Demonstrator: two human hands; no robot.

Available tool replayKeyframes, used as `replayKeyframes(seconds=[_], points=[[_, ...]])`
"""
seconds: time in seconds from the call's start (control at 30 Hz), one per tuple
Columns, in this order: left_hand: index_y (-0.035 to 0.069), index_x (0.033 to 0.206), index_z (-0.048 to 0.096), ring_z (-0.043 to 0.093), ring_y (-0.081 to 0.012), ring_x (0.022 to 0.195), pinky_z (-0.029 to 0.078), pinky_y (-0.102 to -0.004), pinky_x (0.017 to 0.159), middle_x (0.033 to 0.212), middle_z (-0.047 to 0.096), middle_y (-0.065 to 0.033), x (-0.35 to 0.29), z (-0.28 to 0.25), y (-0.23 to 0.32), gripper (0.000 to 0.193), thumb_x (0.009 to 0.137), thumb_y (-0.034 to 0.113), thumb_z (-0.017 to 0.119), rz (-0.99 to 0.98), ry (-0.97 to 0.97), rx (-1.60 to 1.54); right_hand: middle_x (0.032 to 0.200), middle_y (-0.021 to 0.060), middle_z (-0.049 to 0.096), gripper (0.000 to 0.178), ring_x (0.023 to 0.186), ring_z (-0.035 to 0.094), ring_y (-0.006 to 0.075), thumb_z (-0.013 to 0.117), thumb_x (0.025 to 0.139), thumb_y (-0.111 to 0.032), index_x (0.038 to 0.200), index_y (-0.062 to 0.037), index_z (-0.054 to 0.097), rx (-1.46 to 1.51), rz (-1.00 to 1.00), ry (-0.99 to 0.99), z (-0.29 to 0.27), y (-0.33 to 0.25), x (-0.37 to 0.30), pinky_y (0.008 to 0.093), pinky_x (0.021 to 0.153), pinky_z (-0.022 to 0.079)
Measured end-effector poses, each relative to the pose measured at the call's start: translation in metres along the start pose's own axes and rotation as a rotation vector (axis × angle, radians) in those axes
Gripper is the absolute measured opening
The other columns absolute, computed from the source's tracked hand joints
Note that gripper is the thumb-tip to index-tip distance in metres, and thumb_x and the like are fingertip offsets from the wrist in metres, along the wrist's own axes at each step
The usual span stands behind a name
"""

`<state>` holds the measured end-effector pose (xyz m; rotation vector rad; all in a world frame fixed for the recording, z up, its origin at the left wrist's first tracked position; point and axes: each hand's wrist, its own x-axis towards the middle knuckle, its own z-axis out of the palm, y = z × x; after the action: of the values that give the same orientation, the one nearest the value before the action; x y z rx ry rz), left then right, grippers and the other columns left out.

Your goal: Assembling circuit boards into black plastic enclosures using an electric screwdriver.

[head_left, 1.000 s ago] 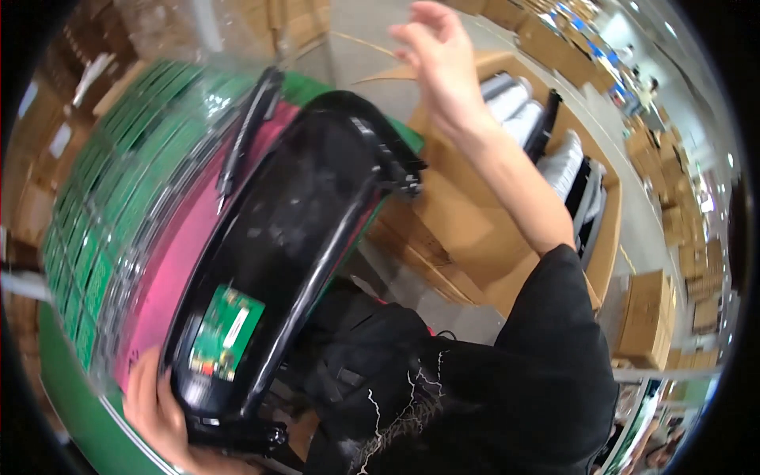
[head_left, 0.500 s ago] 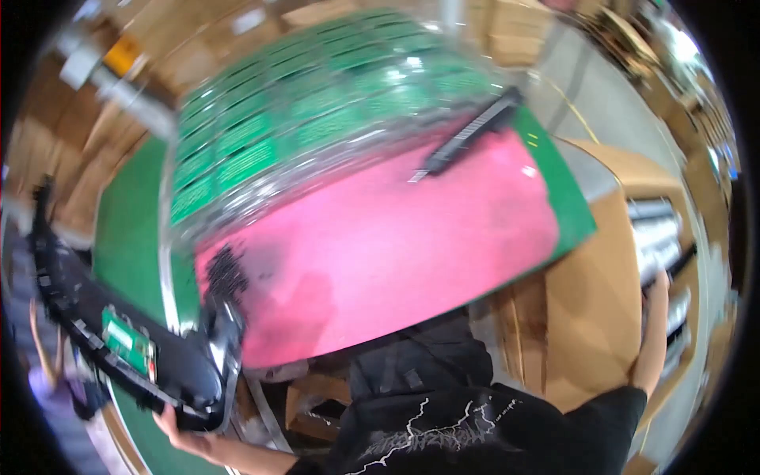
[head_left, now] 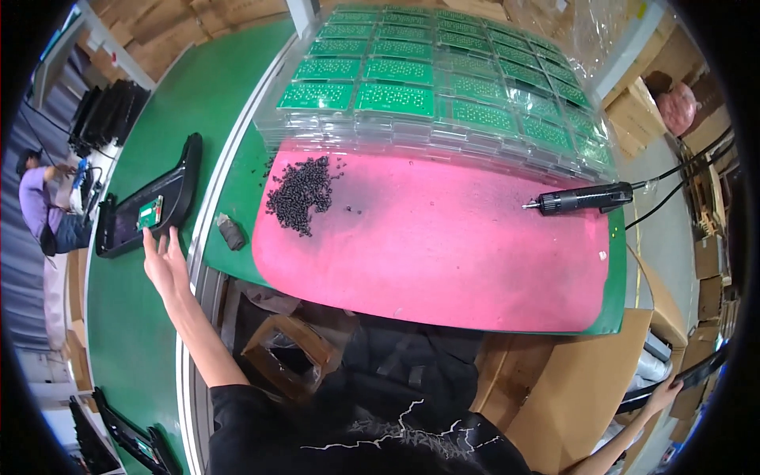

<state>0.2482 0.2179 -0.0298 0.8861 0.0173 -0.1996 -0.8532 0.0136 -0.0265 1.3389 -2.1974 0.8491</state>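
Observation:
On the green belt at the left lies a black plastic housing [head_left: 170, 190] with a small green circuit board [head_left: 150, 212] in it. My left hand [head_left: 165, 265] is beside its near edge, fingers stretched out and apart; whether a fingertip touches the rim I cannot tell. At the far right, my right hand [head_left: 663, 394] is closed around a long black plastic part [head_left: 701, 370] above an open cardboard box [head_left: 582, 388]. Grey-white wrapped items [head_left: 654, 366] show inside that box.
A pink mat [head_left: 427, 253] bears a pile of small black screws [head_left: 299, 194] and a black electric screwdriver [head_left: 582, 199]. Behind stand stacked clear trays of green boards [head_left: 396, 99]. Another black housing [head_left: 131, 435] lies lower left on the belt. A person in purple [head_left: 43, 194] sits far left.
The housing at the left has gone from raised beside my left hand to lying on the belt, and that hand has opened. My right hand holds a black part by the box. The view has turned.

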Motion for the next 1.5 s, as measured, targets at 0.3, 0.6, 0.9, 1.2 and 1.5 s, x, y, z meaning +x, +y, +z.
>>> replayKeyframes(seconds=[0.3,0.6,0.9,1.2,1.5], points=[[-0.001,0.135,0.052,0.054,-0.0211,0.125,0.043,-0.0357,0.103,0.131,0.06,-0.0122,-0.134,0.153,-0.057,0.043,0.093,0.008,0.058,0.399,-0.952,0.594,0.088,0.0198,0.057,0.018,0.07,0.056,0.0337,0.056,0.083,0.009,0.1,0.0036,0.059,0.397,-0.986,-0.325,-0.066,-0.376,-0.116,0.0414,0.06,0.045],[0.003,0.127,0.053,0.054,-0.037,0.118,0.045,-0.0439,0.099,0.12,0.06,-0.0169,-0.177,0.218,-0.123,0.051,0.084,0.024,0.071,0.625,-1.898,1.27,0.072,0.0078,0.055,0.024,0.071,0.062,0.0264,0.071,0.077,-0.028,0.086,-0.0101,0.057,0.362,-1.533,-0.949,-0.05,-0.543,-0.178,0.0393,0.058,0.05],[0.003,0.103,0.066,0.064,-0.0346,0.097,0.052,-0.0441,0.08,0.1,0.067,-0.0126,-0.151,0.223,-0.159,0.026,0.085,0.022,0.069,0.632,-1.934,1.089,0.136,0.0127,0.051,0.042,0.125,0.048,0.0326,0.06,0.089,-0.018,0.129,-0.0083,0.054,0.305,-1.063,-0.323,0.098,-0.674,-0.087,0.0472,0.1,0.043],[0.003,0.101,0.068,0.065,-0.0321,0.094,0.053,-0.0421,0.079,0.096,0.067,-0.0112,-0.147,0.222,-0.159,0.025,0.085,0.022,0.069,0.755,-1.923,1.059,0.152,0.0085,0.04,0.047,0.141,0.034,0.0302,0.052,0.096,-0.021,0.14,-0.0051,0.046,0.166,-1.084,-0.442,0.145,-0.715,-0.083,0.0534,0.112,0.03],[0.008,0.124,0.062,0.058,-0.0302,0.112,0.05,-0.0392,0.09,0.125,0.058,-0.0131,-0.158,0.228,-0.143,0.054,0.073,0.014,0.081,0.992,-1.547,0.859,0.113,0.007,0.066,0.026,0.111,0.061,0.0185,0.06,0.086,0.004,0.11,-0.0025,0.067,1.008,-1.053,-0.313,0.028,-0.699,-0.107,0.0307,0.097,0.045]])
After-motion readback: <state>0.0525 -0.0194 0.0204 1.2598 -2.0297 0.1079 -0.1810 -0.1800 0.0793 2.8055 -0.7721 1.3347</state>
